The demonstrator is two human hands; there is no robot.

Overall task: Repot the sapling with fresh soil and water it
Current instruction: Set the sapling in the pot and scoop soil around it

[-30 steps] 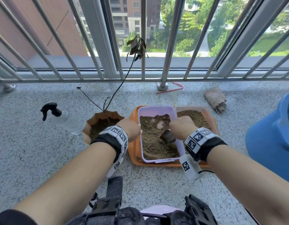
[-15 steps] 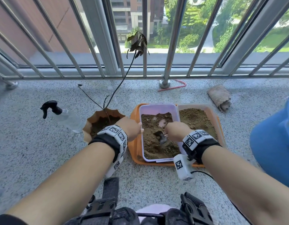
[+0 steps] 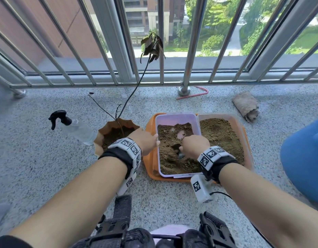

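Sapling (image 3: 135,86) stands in brown scalloped pot (image 3: 117,129) on the speckled floor (image 3: 47,167), thin stem leaning toward the railing (image 3: 188,51), leaves dark and drooping. Left hand (image 3: 145,142) rests at the near left edge of the clear soil tub (image 3: 177,117); whether its fingers grasp anything, cannot tell. Right hand (image 3: 195,144) fingers clenched round a small scoop (image 3: 177,149), blade down in the tub's soil (image 3: 170,158). Second soil tub (image 3: 224,133) just beside, both on an orange tray (image 3: 151,169). Spray bottle (image 3: 74,126) lies left of the pot.
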